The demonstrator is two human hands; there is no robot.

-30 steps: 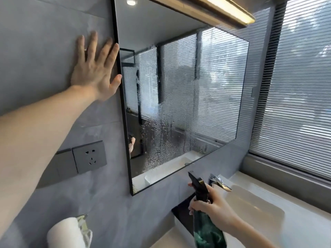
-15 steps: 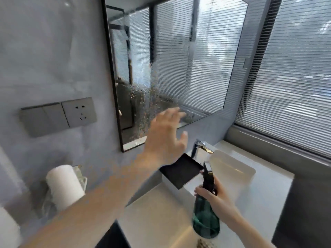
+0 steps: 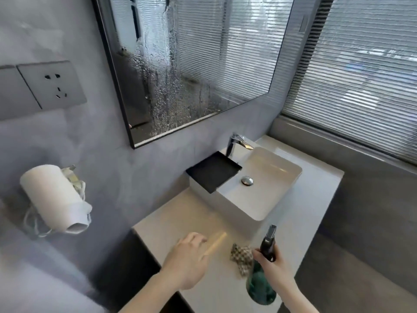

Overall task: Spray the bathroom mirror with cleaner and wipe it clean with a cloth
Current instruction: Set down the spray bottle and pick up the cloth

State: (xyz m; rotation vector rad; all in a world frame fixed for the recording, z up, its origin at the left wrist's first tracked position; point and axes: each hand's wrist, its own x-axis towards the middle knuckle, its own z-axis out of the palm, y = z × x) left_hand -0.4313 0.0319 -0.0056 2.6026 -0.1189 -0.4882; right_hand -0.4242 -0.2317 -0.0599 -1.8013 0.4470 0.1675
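Observation:
The black-framed mirror (image 3: 225,53) hangs on the grey wall, its lower left part covered in spray droplets and runs. My right hand (image 3: 272,265) grips a green spray bottle (image 3: 260,283) with a black trigger head, upright just above the counter. A checked cloth (image 3: 241,258) lies crumpled on the counter, right beside the bottle. My left hand (image 3: 188,260) hovers low over the counter with loosely bent fingers, a short way left of the cloth, holding nothing.
A white basin (image 3: 284,175) with a chrome tap (image 3: 235,144) and a black tray (image 3: 213,171) sits on the pale counter (image 3: 171,220). A white hair dryer (image 3: 54,199) hangs on the left wall below a socket (image 3: 53,84). Blinds cover the window (image 3: 365,75) at right.
My left hand left the wall beside the mirror and came down to the counter near the cloth. My right hand lowered the bottle toward the counter. The view tilted down.

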